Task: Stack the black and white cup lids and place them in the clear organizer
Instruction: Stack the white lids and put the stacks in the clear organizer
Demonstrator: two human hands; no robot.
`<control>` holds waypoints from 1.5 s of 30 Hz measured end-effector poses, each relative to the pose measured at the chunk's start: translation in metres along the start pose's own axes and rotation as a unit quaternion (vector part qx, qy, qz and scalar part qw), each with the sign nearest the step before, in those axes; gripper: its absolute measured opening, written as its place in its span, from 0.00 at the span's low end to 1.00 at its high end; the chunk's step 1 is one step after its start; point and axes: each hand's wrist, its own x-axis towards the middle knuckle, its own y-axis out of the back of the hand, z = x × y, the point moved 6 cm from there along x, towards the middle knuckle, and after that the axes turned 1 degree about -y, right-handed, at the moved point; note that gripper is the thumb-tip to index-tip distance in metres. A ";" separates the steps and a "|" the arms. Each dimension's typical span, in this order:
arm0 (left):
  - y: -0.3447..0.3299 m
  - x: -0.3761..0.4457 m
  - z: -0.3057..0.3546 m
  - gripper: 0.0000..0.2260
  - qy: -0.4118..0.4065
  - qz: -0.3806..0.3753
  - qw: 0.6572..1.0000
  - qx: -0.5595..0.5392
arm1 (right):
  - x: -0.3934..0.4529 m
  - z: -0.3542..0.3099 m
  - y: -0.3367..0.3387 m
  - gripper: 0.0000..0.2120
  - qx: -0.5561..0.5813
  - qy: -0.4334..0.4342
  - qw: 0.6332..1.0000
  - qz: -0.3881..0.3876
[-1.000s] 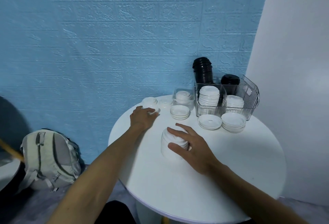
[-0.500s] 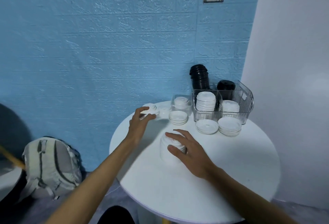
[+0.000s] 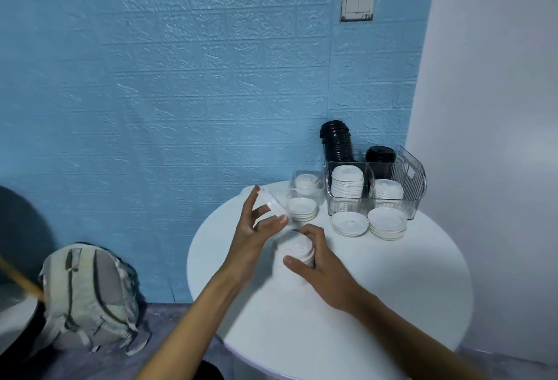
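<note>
White lid stack (image 3: 292, 258) sits half hidden under curled right-hand fingers (image 3: 314, 237); left fingers (image 3: 256, 198) pinch one blurred lid (image 3: 273, 203).

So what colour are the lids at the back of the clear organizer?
Black lids, behind the white lids in the organizer; head view.

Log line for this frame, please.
left hand: holds lid, lifted | right hand: grips white stack on table | organizer: partly filled
</note>
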 end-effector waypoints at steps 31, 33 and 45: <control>-0.007 -0.020 -0.028 0.28 0.007 -0.044 0.992 0.121 | 0.003 0.001 0.001 0.42 0.024 0.008 1.000 0.017; -0.006 -0.019 -0.028 0.28 0.011 -0.049 0.991 0.125 | 0.002 0.000 0.001 0.43 0.014 0.014 1.000 0.021; -0.010 -0.023 -0.026 0.22 0.007 -0.056 0.989 0.138 | 0.004 0.000 0.005 0.37 -0.043 0.024 0.999 0.024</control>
